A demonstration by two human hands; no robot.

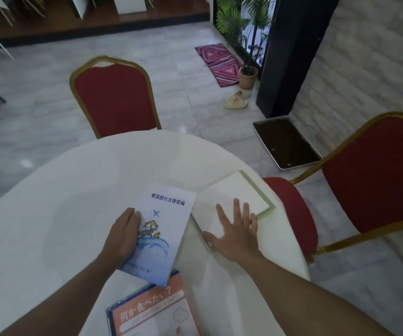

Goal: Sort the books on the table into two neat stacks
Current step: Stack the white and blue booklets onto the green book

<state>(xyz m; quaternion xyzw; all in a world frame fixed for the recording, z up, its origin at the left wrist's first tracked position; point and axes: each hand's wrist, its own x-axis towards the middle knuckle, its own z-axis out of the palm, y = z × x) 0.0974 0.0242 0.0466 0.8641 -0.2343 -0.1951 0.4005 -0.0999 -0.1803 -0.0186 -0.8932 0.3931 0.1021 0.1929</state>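
At the round white table [50, 214], the person's left hand [123, 238] is closed around the left edge of a pale blue booklet [164, 229], thumb on the cover and fingers curled underneath; the cover shows a small plane, a wave drawing and a line of dark blue characters. The booklet is tilted, its near corner overlapping the top of an orange book [154, 311] that lies flat at the table's near edge, a blue border around its cover. To the right of the booklet, the right hand [234, 229] lies flat with fingers spread, palm pressing down on a white book [232, 197] with a greenish trim, which sits close to the table's right rim and just beside the booklet. Behind the table stands a red chair [115, 98] with a gold frame, and a second red chair [370, 180] is drawn up on the right. On the floor between them lies a metal tray [286, 144] of dark soil, with a potted plant [248, 76] farther back.
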